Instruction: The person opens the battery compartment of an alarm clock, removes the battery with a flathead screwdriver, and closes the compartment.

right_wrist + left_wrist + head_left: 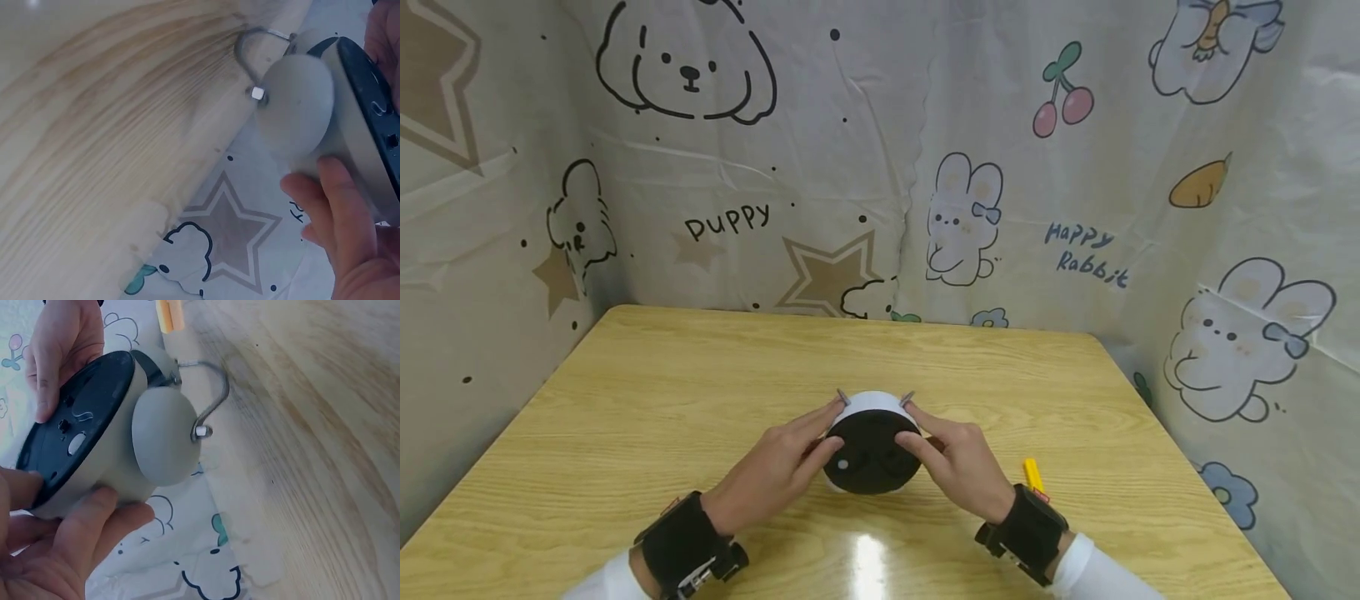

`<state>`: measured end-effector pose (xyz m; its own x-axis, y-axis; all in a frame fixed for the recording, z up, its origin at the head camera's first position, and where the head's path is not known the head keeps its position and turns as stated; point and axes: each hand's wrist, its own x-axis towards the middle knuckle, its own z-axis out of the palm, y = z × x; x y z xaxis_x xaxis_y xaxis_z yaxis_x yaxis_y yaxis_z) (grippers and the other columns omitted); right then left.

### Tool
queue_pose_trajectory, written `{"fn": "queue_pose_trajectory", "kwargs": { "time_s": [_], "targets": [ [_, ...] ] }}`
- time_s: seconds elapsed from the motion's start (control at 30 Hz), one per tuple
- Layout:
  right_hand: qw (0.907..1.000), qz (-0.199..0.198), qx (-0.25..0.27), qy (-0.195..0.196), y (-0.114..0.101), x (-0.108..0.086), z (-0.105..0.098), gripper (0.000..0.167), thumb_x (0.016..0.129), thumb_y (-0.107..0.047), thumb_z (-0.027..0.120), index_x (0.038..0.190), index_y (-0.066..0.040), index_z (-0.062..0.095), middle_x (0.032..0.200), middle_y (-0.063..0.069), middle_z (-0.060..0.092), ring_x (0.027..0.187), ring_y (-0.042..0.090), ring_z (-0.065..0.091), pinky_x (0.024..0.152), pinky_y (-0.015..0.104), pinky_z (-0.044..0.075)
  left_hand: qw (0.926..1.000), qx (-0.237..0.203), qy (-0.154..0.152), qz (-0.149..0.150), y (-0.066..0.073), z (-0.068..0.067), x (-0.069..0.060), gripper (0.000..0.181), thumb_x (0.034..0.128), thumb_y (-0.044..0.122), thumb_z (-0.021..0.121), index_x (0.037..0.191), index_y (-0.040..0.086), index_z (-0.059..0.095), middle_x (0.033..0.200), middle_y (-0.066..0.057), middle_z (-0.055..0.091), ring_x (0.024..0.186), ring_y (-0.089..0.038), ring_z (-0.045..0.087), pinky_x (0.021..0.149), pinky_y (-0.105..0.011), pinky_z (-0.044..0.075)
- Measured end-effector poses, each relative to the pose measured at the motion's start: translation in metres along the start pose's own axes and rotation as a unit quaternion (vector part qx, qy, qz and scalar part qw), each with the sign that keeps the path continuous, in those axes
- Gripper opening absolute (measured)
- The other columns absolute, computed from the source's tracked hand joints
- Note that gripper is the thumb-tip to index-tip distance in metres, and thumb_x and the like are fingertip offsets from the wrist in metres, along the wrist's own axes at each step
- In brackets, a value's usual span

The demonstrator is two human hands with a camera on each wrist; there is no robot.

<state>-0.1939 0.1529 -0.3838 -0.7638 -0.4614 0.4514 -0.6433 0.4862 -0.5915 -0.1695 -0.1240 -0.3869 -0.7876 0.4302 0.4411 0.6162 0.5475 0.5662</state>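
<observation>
A white twin-bell alarm clock (872, 402) is held upside down, its black back (874, 454) facing me and its two small legs pointing up. My left hand (782, 458) grips its left side, thumb on the back and fingers on the white rim. On the opposite side my right hand (962, 462) holds it the same way. The left wrist view shows a rounded bell (165, 434), a curved metal handle (222, 394) and a white knob (77, 444) on the back. The clock's front face is hidden.
A slim yellow object (1033, 475) lies on the wooden table (700, 375), just beyond my right wrist; part of it is covered. A printed cloth (865, 150) with cartoon animals hangs behind and at both sides of the table.
</observation>
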Motion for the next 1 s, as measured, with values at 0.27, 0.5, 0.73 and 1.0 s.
{"fn": "queue_pose_trajectory", "kwargs": {
  "time_s": [0.27, 0.5, 0.73, 1.0],
  "targets": [
    [0.9980, 0.050, 0.034, -0.022, -0.003, 0.002, 0.005, 0.041, 0.106, -0.025, 0.060, 0.142, -0.007, 0.063, 0.120, 0.017, 0.077, 0.081, 0.013, 0.079, 0.064, 0.019, 0.058, 0.9992, 0.001, -0.017, -0.036, 0.004, 0.001, 0.003, 0.051, 0.1066, 0.017, 0.058, 0.152, -0.003, 0.047, 0.080, 0.002, 0.062, 0.071, 0.001, 0.055, 0.067, -0.019, 0.049],
    [0.9968, 0.060, -0.023, -0.048, -0.003, 0.003, 0.011, 0.033, 0.109, -0.030, 0.054, 0.128, -0.008, 0.069, 0.101, 0.008, 0.080, 0.078, 0.009, 0.076, 0.070, 0.018, 0.056, 0.9957, -0.008, -0.069, -0.061, 0.010, 0.002, 0.002, 0.058, 0.1048, 0.008, 0.058, 0.157, -0.007, 0.036, 0.074, 0.004, 0.048, 0.057, 0.003, 0.039, 0.058, -0.018, 0.042],
    [0.9923, 0.074, -0.042, -0.090, -0.001, 0.002, 0.013, 0.027, 0.109, -0.031, 0.054, 0.110, -0.009, 0.071, 0.067, -0.003, 0.064, 0.050, -0.006, 0.051, 0.055, 0.017, 0.047, 0.9888, -0.036, -0.114, -0.090, 0.006, 0.003, 0.000, 0.057, 0.1068, 0.011, 0.055, 0.156, -0.008, 0.036, 0.067, 0.008, 0.042, 0.049, 0.002, 0.036, 0.053, -0.019, 0.038],
    [0.9880, 0.092, -0.046, -0.116, 0.002, 0.001, 0.014, 0.031, 0.108, -0.033, 0.056, 0.107, -0.006, 0.072, 0.055, -0.008, 0.049, 0.044, -0.002, 0.044, 0.048, 0.017, 0.039, 0.9826, -0.042, -0.138, -0.117, 0.005, 0.006, 0.000, 0.056, 0.1064, 0.012, 0.055, 0.156, -0.007, 0.037, 0.059, 0.012, 0.037, 0.045, 0.001, 0.035, 0.049, -0.017, 0.035]
  ]
}}
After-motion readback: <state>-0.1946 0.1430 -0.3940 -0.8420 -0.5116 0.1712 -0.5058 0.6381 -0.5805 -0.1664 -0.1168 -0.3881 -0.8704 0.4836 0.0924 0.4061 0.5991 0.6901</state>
